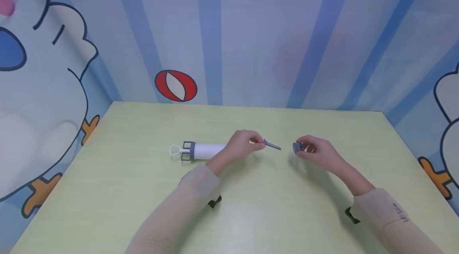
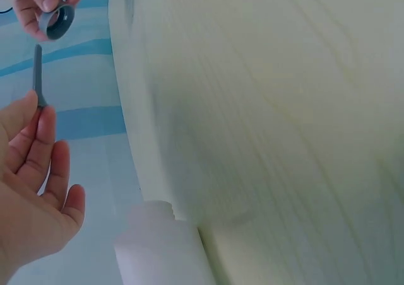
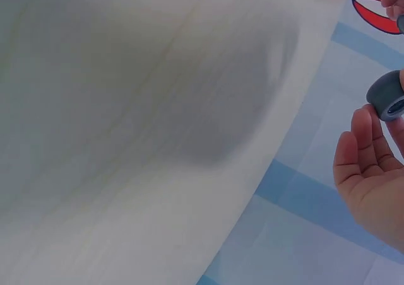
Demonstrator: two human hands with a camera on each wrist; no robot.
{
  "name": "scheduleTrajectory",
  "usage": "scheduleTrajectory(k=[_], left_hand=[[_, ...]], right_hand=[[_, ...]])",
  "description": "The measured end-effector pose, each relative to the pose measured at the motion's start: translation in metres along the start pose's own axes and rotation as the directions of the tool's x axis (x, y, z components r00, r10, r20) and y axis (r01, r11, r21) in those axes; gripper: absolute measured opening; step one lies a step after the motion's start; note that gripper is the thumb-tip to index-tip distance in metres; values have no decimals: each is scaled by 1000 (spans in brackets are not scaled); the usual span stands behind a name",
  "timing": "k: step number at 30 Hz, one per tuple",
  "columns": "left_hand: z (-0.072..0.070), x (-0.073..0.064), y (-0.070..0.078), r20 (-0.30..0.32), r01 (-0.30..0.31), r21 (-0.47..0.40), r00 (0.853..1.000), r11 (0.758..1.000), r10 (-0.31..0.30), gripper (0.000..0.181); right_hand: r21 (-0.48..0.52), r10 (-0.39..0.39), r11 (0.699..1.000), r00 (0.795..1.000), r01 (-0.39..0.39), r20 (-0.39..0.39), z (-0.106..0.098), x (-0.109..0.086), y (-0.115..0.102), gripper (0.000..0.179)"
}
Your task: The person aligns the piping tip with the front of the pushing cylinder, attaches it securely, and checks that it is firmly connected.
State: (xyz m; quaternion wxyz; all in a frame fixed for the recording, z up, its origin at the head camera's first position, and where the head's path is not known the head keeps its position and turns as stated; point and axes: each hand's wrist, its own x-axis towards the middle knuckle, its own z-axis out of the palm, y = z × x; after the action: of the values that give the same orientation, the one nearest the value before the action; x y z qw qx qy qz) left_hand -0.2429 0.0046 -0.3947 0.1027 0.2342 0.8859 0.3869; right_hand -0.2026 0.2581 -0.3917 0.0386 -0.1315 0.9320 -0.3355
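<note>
My left hand (image 1: 241,144) pinches a slim grey nozzle (image 1: 274,146) by its wider end, and its narrow tip points right. Facing it, my right hand (image 1: 322,154) holds a short grey ring-shaped cap (image 1: 297,147) between thumb and fingers. A small gap separates nozzle and cap, both above the table. In the left wrist view the cap (image 2: 44,24) shows its round opening, just beyond the nozzle (image 2: 38,74). Behind my left forearm lies a white syringe-like tube (image 1: 208,151) with a grey collar and a white loop handle; its right end is hidden by that hand.
The pale yellow-green table (image 1: 272,206) ends at a back edge against a blue striped backdrop (image 1: 251,39). Printed cartoon figures cover the side walls. Dark straps (image 1: 214,202) show below both sleeves.
</note>
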Motion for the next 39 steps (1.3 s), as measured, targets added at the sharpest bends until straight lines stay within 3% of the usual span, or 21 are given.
scheduleTrajectory(k=[7, 18, 29, 39], left_hand=[[1, -4, 5, -102, 8, -64, 995, 998, -15, 16], [7, -9, 15, -157, 27, -93, 987, 995, -42, 18], [14, -14, 23, -182, -27, -59, 983, 998, 16, 16], [17, -19, 25, -182, -32, -43, 983, 999, 24, 15]], right_hand=[[183, 14, 983, 1000, -11, -17, 0, -1, -11, 38], [350, -20, 936, 998, 39, -59, 5, -2, -26, 35], [402, -33, 914, 998, 55, -62, 14, -2, -33, 35], [418, -71, 905, 996, 86, -52, 19, -2, -39, 33]])
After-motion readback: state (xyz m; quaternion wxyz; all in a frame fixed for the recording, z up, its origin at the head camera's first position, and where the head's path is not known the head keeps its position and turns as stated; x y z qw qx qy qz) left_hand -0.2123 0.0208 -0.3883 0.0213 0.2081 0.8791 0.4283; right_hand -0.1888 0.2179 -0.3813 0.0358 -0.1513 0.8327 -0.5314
